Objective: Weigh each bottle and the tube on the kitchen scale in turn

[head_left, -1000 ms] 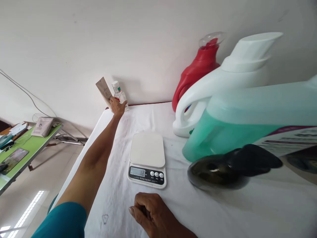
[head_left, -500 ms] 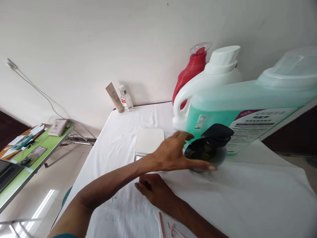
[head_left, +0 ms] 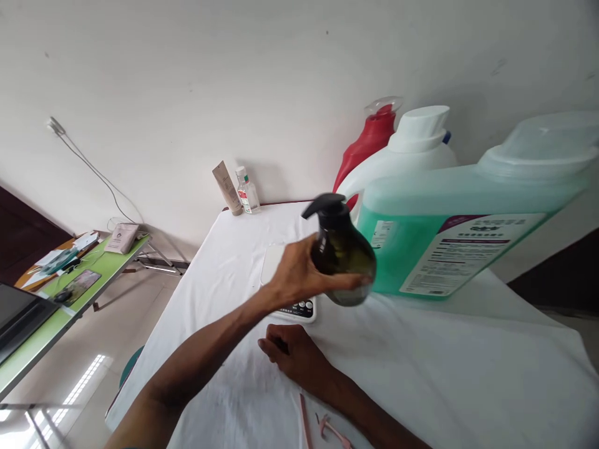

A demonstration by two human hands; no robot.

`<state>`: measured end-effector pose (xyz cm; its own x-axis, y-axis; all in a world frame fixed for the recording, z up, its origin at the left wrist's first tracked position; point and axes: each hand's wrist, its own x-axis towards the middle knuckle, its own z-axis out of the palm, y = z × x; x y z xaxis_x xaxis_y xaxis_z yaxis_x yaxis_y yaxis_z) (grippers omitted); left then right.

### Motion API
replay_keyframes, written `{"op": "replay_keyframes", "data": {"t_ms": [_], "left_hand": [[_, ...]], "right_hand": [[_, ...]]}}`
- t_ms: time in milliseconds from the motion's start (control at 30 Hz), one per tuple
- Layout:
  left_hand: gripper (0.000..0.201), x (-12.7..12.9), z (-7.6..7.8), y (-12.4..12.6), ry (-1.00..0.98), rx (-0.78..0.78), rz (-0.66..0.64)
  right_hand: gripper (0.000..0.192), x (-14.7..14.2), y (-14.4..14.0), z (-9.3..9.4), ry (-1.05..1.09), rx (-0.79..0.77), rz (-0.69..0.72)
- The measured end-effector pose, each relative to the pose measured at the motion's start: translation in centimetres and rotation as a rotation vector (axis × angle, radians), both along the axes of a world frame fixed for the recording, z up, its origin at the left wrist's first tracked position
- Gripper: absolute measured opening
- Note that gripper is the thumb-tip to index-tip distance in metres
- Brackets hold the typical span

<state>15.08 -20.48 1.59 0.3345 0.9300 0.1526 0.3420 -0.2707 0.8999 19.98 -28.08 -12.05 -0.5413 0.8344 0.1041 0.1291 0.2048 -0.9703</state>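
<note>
Hiding part of the scale (head_left: 271, 260), the left hand (head_left: 302, 268) grips a pump bottle (head_left: 344, 246) before the green jug (head_left: 412, 243); right hand (head_left: 296, 353) curled.

Left hand (head_left: 297, 274) gripping pump bottle (head_left: 344, 249), right hand (head_left: 296, 352) curled

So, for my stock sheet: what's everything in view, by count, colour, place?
Cloth-covered table: 1, white, centre.
Round pump bottle: 1, dark olive, in left hand.
Flat digital scale: 1, white, partly behind left hand.
Translucent plastic jug: 1, green, right.
Handled plastic jug: 1, white, behind that.
Plastic bottle: 1, red, behind both jugs.
Flattened tube: 1, beige, far-left table corner.
Transparent bottle: 1, clear, beside tube.
Slender pieces: 2, pink, table's near side.
Side table: 1, green, left.
Laptop-like device: 1, black, side table.
Soft pouch: 1, beige, side table.
Small items: uncountable, mixed, side table.
Plug with cord: 1, white, wall.
Left hand: 1, around pump bottle.
Right hand: 1, curled, before scale.
</note>
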Motion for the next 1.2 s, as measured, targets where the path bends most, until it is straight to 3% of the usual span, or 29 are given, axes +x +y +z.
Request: {"op": "replay_keyframes", "data": {"t_ms": [133, 300, 467, 700, 867, 967, 1100, 1200], "left_hand": [[0.038, -4.1, 1.6, 2.6, 0.020, 0.093, 0.078], [0.042, -7.2, -0.3, 5.7, 0.123, 0.137, 0.182], [0.039, -7.6, -1.9, 6.9, 0.124, 0.119, 0.190], [0.052, -7.3, -2.5, 7.0, 0.160, 0.153, 0.200], [0.061, -9.1, -2.9, 6.7, -0.004, 0.172, 0.158], [0.062, -10.8, -5.1, 7.1, -0.195, 0.105, 0.281], [0.062, -12.5, -9.9, 7.9, -0.293, 0.010, 0.511], [0.061, -12.9, -12.3, 8.1, -0.279, 0.000, 0.535]], "right_hand": [[0.036, -0.2, 0.0, -0.1, 0.002, -0.015, -0.007], [0.037, 0.0, 0.0, 0.1, -0.001, -0.011, 0.009], [0.037, 0.2, 0.0, 0.5, 0.002, -0.017, 0.016], [0.038, 0.2, -0.1, 0.8, -0.017, -0.018, 0.015], [0.038, 0.4, -0.1, 0.9, -0.032, -0.018, 0.019], [0.039, 0.4, -0.1, 0.9, -0.046, 0.006, 0.019], [0.040, 0.4, 0.0, 1.0, -0.057, 0.000, 0.017], [0.042, 0.5, -0.1, 0.9, -0.063, 0.005, 0.015]]}}
